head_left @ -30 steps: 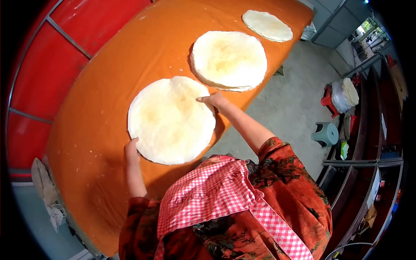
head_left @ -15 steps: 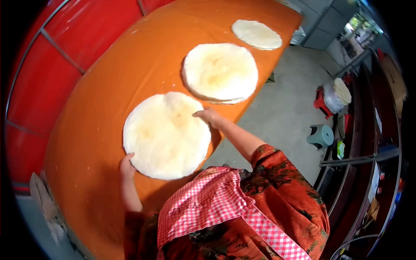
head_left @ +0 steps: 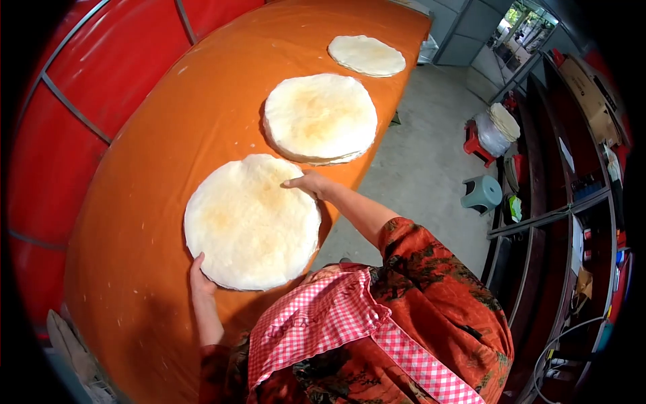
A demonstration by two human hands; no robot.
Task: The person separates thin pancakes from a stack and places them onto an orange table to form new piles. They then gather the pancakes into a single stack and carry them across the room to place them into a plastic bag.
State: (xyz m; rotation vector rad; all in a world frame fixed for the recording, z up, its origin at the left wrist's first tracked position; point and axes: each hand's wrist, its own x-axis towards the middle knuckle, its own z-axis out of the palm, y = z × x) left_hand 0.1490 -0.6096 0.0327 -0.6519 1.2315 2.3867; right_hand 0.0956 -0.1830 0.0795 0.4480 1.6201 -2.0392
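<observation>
A large round stack of pale flatbreads (head_left: 250, 221) lies on the orange table (head_left: 155, 148) right in front of me. My left hand (head_left: 200, 277) touches its near-left edge with fingers spread. My right hand (head_left: 309, 184) rests on its far-right edge, fingertips on the top sheet. Neither hand has closed around anything. A second round stack (head_left: 320, 118) lies just beyond, and a smaller flat round (head_left: 367, 55) lies near the table's far end.
A red panelled wall (head_left: 81, 74) runs along the table's left side. To the right is a concrete floor with a green stool (head_left: 482, 193), a red stool carrying a bagged stack of flatbreads (head_left: 496, 128), and dark shelving (head_left: 565, 222).
The view has shifted, so the stacks sit lower and further left in frame. My left hand has slid along the near edge of the stack; my right hand stays on its far-right edge.
</observation>
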